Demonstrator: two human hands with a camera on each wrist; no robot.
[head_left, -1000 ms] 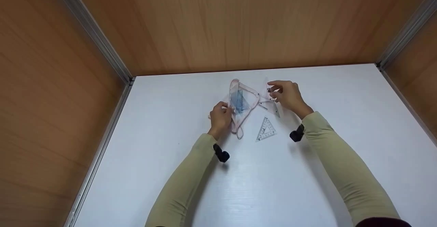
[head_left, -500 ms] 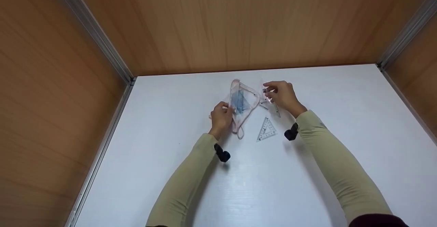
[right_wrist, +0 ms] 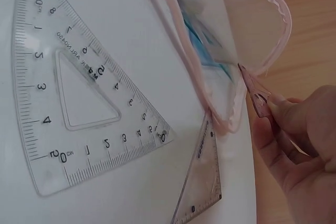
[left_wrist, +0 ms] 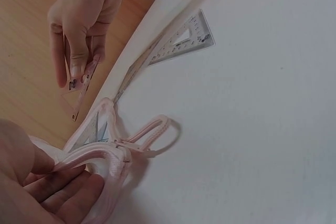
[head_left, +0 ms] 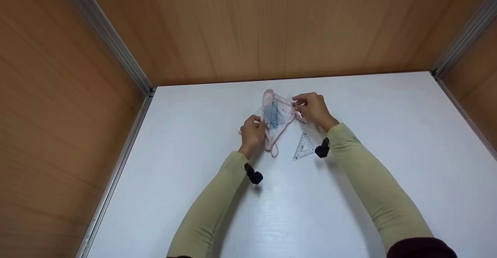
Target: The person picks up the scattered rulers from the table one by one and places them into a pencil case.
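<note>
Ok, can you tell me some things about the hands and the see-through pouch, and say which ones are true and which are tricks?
1. The left hand holds the pink-edged clear pouch open. True.
2. The right hand is holding nothing. False: it pinches a small pinkish clear ruler piece with its tip right at the pouch's mouth.
3. A clear triangle ruler lies flat on the white table. True.
4. The pouch holds nothing. False: something blue shows inside it.
5. A second, narrower triangle ruler lies beside the big one. True.
</note>
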